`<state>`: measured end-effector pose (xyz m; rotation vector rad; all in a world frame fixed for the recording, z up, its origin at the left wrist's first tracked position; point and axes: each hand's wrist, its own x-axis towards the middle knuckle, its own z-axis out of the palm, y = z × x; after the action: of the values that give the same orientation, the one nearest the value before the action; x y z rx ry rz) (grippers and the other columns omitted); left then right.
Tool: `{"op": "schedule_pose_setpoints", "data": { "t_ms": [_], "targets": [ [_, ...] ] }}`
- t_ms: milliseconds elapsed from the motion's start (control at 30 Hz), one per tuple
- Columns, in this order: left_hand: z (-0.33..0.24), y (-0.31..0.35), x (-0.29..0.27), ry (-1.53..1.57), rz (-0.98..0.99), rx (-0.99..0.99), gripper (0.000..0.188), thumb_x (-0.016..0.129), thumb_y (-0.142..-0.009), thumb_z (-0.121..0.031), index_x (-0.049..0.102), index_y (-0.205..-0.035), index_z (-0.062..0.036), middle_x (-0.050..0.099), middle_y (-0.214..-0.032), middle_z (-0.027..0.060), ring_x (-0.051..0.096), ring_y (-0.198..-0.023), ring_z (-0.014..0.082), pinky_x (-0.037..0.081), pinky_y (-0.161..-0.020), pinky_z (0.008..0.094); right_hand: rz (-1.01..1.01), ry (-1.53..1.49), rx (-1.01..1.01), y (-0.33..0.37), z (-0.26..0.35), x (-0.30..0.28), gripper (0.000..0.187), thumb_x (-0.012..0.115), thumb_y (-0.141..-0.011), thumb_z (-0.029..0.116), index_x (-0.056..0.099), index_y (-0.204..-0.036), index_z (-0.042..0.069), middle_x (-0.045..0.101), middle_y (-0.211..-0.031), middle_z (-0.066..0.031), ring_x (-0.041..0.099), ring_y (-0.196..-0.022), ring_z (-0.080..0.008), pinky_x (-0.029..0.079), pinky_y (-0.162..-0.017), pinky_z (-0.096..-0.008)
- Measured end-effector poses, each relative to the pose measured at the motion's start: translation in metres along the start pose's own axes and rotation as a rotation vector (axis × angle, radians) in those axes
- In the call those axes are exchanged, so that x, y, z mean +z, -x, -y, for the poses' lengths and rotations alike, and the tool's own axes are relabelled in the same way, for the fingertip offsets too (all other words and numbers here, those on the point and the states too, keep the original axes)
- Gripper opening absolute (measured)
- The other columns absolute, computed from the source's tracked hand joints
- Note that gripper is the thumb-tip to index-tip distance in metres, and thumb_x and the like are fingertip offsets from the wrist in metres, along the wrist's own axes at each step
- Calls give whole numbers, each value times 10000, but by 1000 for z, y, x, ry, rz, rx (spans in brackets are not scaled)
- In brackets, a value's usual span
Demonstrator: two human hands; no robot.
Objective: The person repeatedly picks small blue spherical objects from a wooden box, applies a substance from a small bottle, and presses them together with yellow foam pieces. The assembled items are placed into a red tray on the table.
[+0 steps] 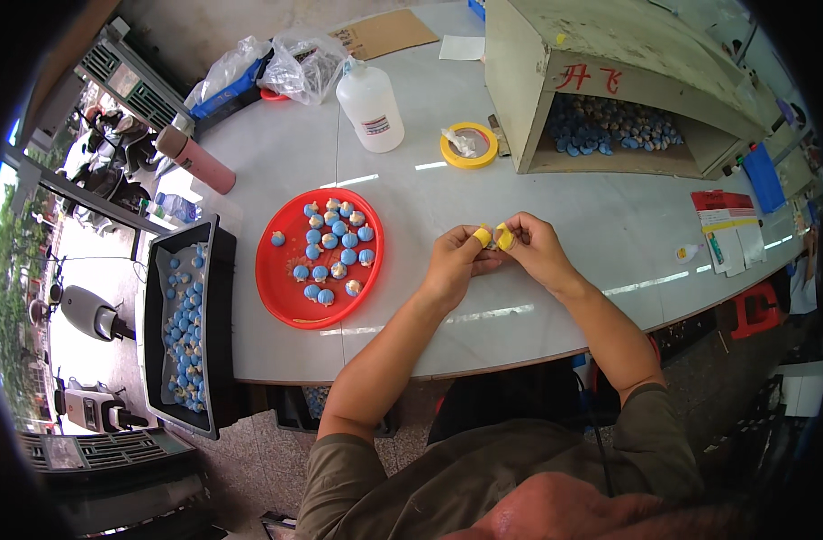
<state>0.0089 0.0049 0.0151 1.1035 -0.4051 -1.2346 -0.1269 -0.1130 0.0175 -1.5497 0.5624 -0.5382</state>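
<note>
We're pinching a small piece (492, 245), mostly hidden, with left hand (455, 259) and right hand (538, 252), probably to steady it.

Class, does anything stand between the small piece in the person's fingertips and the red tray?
Only the left hand gripping the small piece; past it, just grey tabletop shows up to the red tray.

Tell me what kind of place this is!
Probably a small workshop: there's a red tray of blue balls on the table, a black bin with lots more, and a big open box of similar blue pieces.
</note>
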Motion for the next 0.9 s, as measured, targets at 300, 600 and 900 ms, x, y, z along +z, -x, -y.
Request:
{"op": "schedule_pose_setpoints", "data": {
  "t_ms": [300,600,900],
  "targets": [
    [14,-4,10,-93,-64,114,235,602,-1016,-176,597,-1074,51,695,-968,128,700,-796,170,589,-757,287,-154,176,-56,2,-20,15,249,560,-1014,178,496,-839,13,547,-718,-71,455,-655,-131,427,-601,-323],
    [21,-2,14,-57,-87,152,203,604,-1019,-163,605,-1006,40,695,-925,124,695,-752,169,600,-720,295,-153,166,-101,8,-18,21,238,491,-1034,133,437,-827,29,507,-724,-51,431,-666,-119,422,-607,-315],
    [25,-2,12,-17,-96,157,151,583,-1019,-115,604,-1003,34,697,-913,119,697,-761,172,591,-703,291,-141,118,-96,9,-17,25,255,480,-1044,130,415,-815,38,488,-729,-19,410,-687,-95,411,-603,-296]
  ]
}}
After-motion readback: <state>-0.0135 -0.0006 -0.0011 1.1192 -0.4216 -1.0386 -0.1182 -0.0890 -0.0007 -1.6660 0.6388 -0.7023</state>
